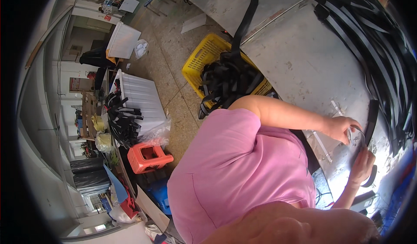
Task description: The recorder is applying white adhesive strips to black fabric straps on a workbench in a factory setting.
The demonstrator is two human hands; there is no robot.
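Note:
My left hand (pixel 341 129) is over the metal table at the right, its fingers closed on one end part of a black-and-grey strap (pixel 357 138). Just below it, my right hand (pixel 362 166) grips the same strap, which bends between the two hands. A dark strap length (pixel 371 121) stands out past the fingers, and another dark end curls beside my right hand. Whether these belong to one strap I cannot tell. A large bundle of black and grey straps (pixel 377 57) lies on the table beyond my hands.
Beside the metal table (pixel 299 66) stands a yellow basket (pixel 197 61) heaped with black straps, one hanging over onto the table. Thin clear strips (pixel 322 146) lie near my left arm. Farther left are a white bin (pixel 141 98) with black straps and a red stool (pixel 145 159).

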